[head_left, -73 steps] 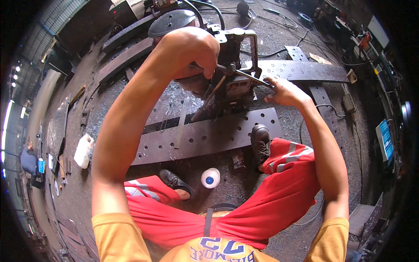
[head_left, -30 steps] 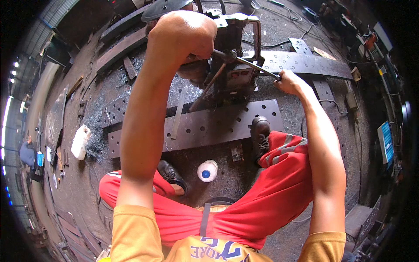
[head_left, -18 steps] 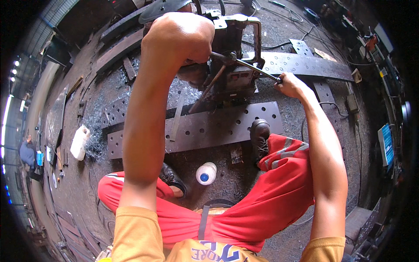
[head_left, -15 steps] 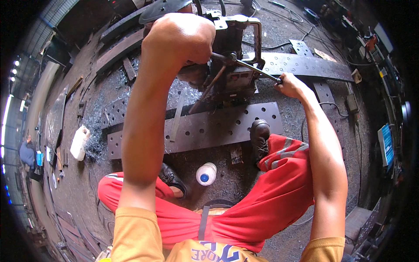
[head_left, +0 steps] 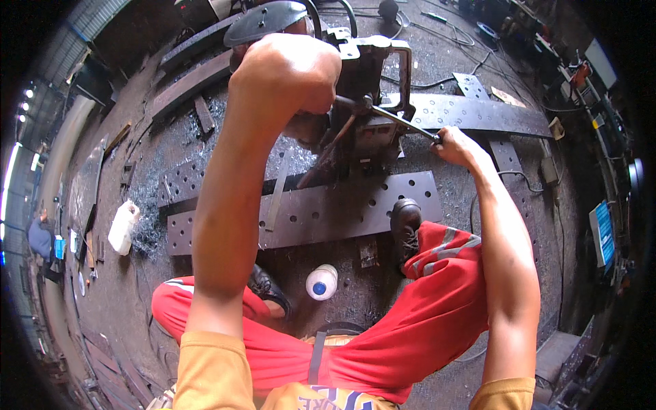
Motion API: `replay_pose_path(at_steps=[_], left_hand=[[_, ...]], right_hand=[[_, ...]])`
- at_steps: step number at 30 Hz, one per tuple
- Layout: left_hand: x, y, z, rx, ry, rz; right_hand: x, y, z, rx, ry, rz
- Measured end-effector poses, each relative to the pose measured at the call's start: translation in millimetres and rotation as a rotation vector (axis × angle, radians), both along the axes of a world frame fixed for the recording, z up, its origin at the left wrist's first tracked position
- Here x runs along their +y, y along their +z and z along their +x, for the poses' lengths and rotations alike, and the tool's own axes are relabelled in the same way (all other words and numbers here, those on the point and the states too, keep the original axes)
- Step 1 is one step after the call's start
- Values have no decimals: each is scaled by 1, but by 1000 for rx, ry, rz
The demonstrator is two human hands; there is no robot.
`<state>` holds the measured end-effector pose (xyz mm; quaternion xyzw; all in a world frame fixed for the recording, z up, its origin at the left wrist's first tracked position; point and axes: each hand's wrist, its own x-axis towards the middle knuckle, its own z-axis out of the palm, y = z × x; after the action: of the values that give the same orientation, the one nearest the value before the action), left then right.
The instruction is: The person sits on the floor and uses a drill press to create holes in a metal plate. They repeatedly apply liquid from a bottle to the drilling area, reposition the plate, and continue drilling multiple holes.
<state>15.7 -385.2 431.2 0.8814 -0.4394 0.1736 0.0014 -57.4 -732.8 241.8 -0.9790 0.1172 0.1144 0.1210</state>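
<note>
In front of me a dark magnetic drill stands upright at the perforated steel plates. Its feed handle has several bars meeting at a hub. My left hand makes a fist around one bar left of the hub; the bar's end is hidden inside the fist. On the other side, my right hand is closed on the tip of the feed handle's right bar. A third bar slants down toward the plate, held by neither hand. The drill bit is hidden from view.
A holed steel plate lies before my feet, and another plate extends right. Between my shoes stands a white bottle with a blue cap. A white jug sits left among metal shavings. Cables cross the floor. Far left is another person.
The whole view has shifted slightly, so the drill and plates appear a little lower. Both hands keep their hold on the feed handle, whose bars stand at nearly the same angle.
</note>
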Motion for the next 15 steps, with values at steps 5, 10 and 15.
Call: replay_pose_path(at_steps=[5,10,15], left_hand=[[-5,16,-8,73,53,102],[-10,25,-12,164,178,241],[-7,17,-11,72,143,171]], right_hand=[[-1,2,-2,3,-18,-4],[4,4,-5,-52,-7,-56],[2,3,-2,0,-15,9]])
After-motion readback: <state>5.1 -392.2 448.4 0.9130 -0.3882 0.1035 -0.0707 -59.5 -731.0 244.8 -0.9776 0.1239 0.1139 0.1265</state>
